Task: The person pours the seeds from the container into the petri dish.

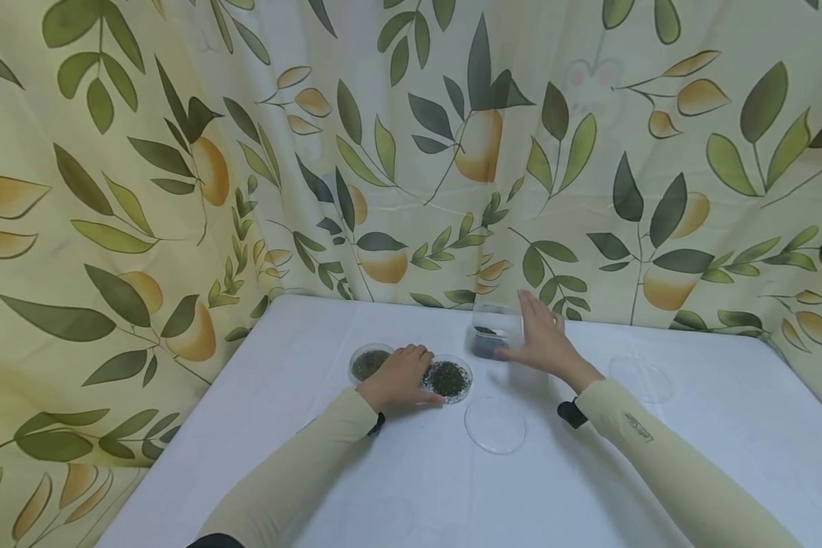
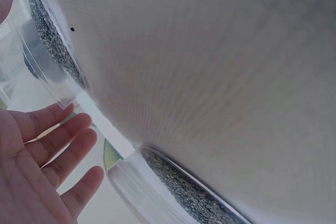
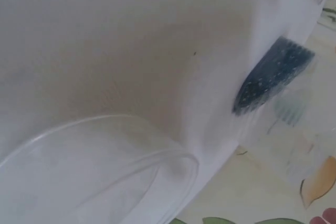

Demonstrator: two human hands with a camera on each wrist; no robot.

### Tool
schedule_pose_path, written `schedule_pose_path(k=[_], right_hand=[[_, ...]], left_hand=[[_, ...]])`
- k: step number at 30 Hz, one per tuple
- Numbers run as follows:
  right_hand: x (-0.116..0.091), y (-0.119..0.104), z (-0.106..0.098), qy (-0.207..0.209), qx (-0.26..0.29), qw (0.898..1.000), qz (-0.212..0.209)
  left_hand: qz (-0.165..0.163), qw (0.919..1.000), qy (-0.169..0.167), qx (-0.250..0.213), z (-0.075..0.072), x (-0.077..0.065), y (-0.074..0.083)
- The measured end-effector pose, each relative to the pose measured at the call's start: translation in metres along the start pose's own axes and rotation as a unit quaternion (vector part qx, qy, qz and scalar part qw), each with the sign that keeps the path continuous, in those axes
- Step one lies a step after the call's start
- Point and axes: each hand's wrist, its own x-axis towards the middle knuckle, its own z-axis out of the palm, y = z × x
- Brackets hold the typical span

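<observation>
My left hand [image 1: 400, 377] spans a clear petri dish [image 1: 448, 379] of dark grains, thumb on its near side and fingers on its far side. The left wrist view shows the forefinger right at this dish's rim, with the other fingers spread. A second petri dish [image 1: 368, 363] of dark grains sits left of the hand, partly covered by it. Beside a clear, taller container [image 1: 488, 341] partly filled with dark grains is my right hand [image 1: 544, 339], thumb and raised fingers apart. Its fingertips [image 3: 328, 216] barely show in the right wrist view.
A clear round lid [image 1: 495, 426] lies on the white table in front of the dishes. Another transparent round piece [image 1: 647, 378] lies beyond the right wrist. A leaf-patterned curtain [image 1: 411, 190] hangs along the table's back edge. One stray dark grain [image 2: 72, 29] is on the cloth.
</observation>
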Motion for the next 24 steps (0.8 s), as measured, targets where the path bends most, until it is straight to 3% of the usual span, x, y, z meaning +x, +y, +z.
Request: schedule_pose_path(k=[16,24], right_hand=[[-0.028,-0.021,-0.008,0.017,-0.005,0.998,-0.067],[-0.049,-0.026,-0.004,-0.007,-0.005,0.996,-0.089]], left_hand=[[0.004,1.0000,0.005,-0.001,0.004,0.001,-0.004],[0.001,0.9999,0.000,-0.011,0.000,0.000,-0.001]])
